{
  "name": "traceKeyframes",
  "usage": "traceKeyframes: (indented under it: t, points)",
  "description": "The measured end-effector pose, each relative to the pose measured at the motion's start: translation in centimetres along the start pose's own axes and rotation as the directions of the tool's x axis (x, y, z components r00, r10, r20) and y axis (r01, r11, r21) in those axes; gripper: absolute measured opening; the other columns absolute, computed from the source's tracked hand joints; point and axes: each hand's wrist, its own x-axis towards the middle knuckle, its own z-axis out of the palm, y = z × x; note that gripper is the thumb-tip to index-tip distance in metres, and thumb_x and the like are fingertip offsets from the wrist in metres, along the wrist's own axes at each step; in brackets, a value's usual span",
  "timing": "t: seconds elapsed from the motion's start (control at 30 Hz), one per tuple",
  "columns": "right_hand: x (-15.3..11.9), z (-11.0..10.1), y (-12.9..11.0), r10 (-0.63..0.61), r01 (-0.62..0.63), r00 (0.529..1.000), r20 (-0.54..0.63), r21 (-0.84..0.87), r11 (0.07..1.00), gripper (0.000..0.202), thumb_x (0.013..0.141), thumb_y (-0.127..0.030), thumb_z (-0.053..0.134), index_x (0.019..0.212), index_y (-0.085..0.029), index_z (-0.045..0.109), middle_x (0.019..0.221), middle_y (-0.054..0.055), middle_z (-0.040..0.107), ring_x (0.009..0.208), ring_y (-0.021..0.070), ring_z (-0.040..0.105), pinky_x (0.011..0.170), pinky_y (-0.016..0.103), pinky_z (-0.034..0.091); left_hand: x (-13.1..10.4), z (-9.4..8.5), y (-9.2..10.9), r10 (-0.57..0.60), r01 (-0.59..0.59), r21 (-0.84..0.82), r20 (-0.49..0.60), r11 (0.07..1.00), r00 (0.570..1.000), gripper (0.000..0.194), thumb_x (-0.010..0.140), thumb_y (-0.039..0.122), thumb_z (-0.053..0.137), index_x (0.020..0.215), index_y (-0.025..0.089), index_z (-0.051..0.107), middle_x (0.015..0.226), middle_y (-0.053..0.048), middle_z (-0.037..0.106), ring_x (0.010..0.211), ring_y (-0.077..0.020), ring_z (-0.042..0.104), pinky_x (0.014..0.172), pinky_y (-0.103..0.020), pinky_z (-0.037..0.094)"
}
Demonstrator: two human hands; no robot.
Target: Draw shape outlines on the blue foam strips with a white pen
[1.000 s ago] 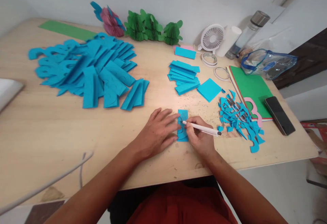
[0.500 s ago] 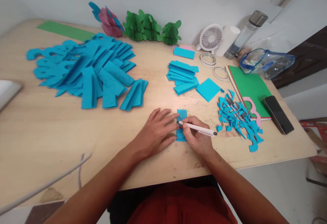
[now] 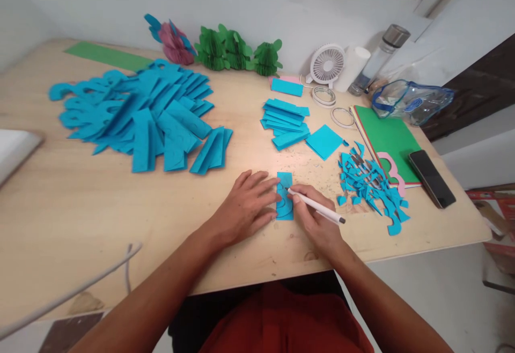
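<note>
A small blue paper rectangle (image 3: 285, 208) lies upright before me on the wooden table, with curved dark lines drawn on it. My left hand (image 3: 249, 203) rests flat with its fingers spread, the fingertips touching the paper's left edge. In my right hand (image 3: 317, 216) a white pen (image 3: 319, 206) is gripped, its tip at the paper's right side. Beyond the paper sits a stack of folded blue strips (image 3: 285, 121), and beside it a blue square (image 3: 324, 141). To the right lies a heap of blue paper scraps (image 3: 368, 181).
A large pile of folded and cut blue paper (image 3: 132, 111) covers the left. Green paper ornaments (image 3: 221, 50) stand along the wall, near a small fan (image 3: 327, 65), tape rolls (image 3: 323, 96) and a bottle (image 3: 378, 60). A phone (image 3: 432, 177) lies at the right; a white cable (image 3: 80, 288) crosses front left.
The pen tip has moved slightly right and away from the middle of the paper, and more of the drawn curve shows. My left hand stays in place. The view has shifted a little.
</note>
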Motion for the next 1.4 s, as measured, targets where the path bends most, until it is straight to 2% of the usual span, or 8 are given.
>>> traceKeyframes:
  t: [0.17,0.27,0.43,0.67,0.97,1.1,1.3,1.4]
  points:
    - [-0.8,0.1,0.8,-0.189,0.192,0.981,0.031,-0.175,0.966,0.023,0.095,-0.021,0.050,0.111,-0.019,0.066,0.099,0.009,0.074,0.089,0.0221,0.069,0.082,0.038,0.055,0.1,0.1,-0.1,-0.010,0.010,-0.006,0.007,1.000,1.000,0.029,0.088,0.028,0.057,0.116,0.025,0.064,0.138,-0.010,0.057,0.130,-0.0342,0.045,0.110,-0.058,0.028]
    - [-0.9,0.3,1.1,-0.257,0.259,0.965,0.042,-0.252,0.932,0.024,0.097,-0.020,0.048,0.113,-0.019,0.066,0.098,0.010,0.074,0.086,0.0227,0.069,0.080,0.039,0.055,0.0,0.1,-0.1,-0.022,0.022,-0.021,-0.013,1.000,1.000,0.034,0.087,0.027,0.058,0.120,0.022,0.062,0.138,-0.011,0.057,0.130,-0.0338,0.045,0.111,-0.058,0.028]
    - [-1.0,0.5,1.2,-0.296,0.294,0.955,0.037,-0.287,0.912,0.024,0.097,-0.019,0.048,0.112,-0.018,0.066,0.095,0.010,0.074,0.083,0.0228,0.068,0.077,0.039,0.056,0.0,0.2,0.0,-0.038,0.036,-0.050,-0.034,0.998,0.999,0.032,0.087,0.028,0.057,0.119,0.022,0.062,0.137,-0.011,0.058,0.131,-0.0320,0.045,0.112,-0.056,0.029]
    - [-1.0,0.4,1.6,-0.288,0.281,0.958,0.012,-0.253,0.926,0.025,0.097,-0.022,0.048,0.113,-0.020,0.067,0.096,0.009,0.075,0.084,0.0222,0.068,0.078,0.038,0.056,0.2,0.4,-0.1,-0.063,0.061,-0.058,-0.042,0.996,0.997,0.030,0.085,0.029,0.062,0.114,0.022,0.064,0.137,-0.011,0.059,0.131,-0.0314,0.046,0.112,-0.056,0.029]
    - [-1.0,0.3,1.4,-0.228,0.230,0.973,0.035,-0.235,0.944,0.026,0.096,-0.024,0.048,0.114,-0.019,0.067,0.097,0.010,0.075,0.087,0.0233,0.068,0.081,0.040,0.055,0.2,0.7,-0.3,-0.067,0.063,-0.077,-0.058,0.995,0.996,0.030,0.084,0.030,0.064,0.113,0.022,0.063,0.136,-0.011,0.059,0.130,-0.0304,0.047,0.112,-0.055,0.030]
    - [-1.0,0.2,1.1,-0.188,0.188,0.982,0.014,-0.170,0.967,0.025,0.095,-0.023,0.050,0.112,-0.020,0.068,0.101,0.010,0.075,0.093,0.0236,0.069,0.086,0.041,0.054,0.2,0.8,-0.3,-0.070,0.065,-0.083,-0.067,0.994,0.995,0.030,0.083,0.030,0.065,0.112,0.022,0.063,0.135,-0.010,0.060,0.130,-0.0303,0.046,0.112,-0.054,0.030]
    - [-1.6,0.3,0.6,0.071,-0.067,0.996,-0.045,0.089,0.994,0.018,0.092,-0.027,0.054,0.101,-0.022,0.069,0.092,0.005,0.074,0.085,0.0202,0.070,0.078,0.034,0.056,0.3,0.7,-0.3,-0.072,0.065,-0.101,-0.063,0.993,0.995,0.028,0.083,0.029,0.065,0.109,0.021,0.064,0.134,-0.010,0.060,0.130,-0.0295,0.046,0.112,-0.051,0.030]
    - [-1.8,0.7,0.7,0.133,-0.128,0.991,-0.032,0.139,0.982,0.014,0.090,-0.026,0.057,0.096,-0.021,0.068,0.085,0.004,0.073,0.081,0.0192,0.070,0.072,0.030,0.055,0.3,0.7,-0.2,-0.076,0.069,-0.106,-0.061,0.992,0.995,0.029,0.082,0.029,0.065,0.110,0.021,0.063,0.135,-0.009,0.060,0.130,-0.0295,0.046,0.112,-0.051,0.030]
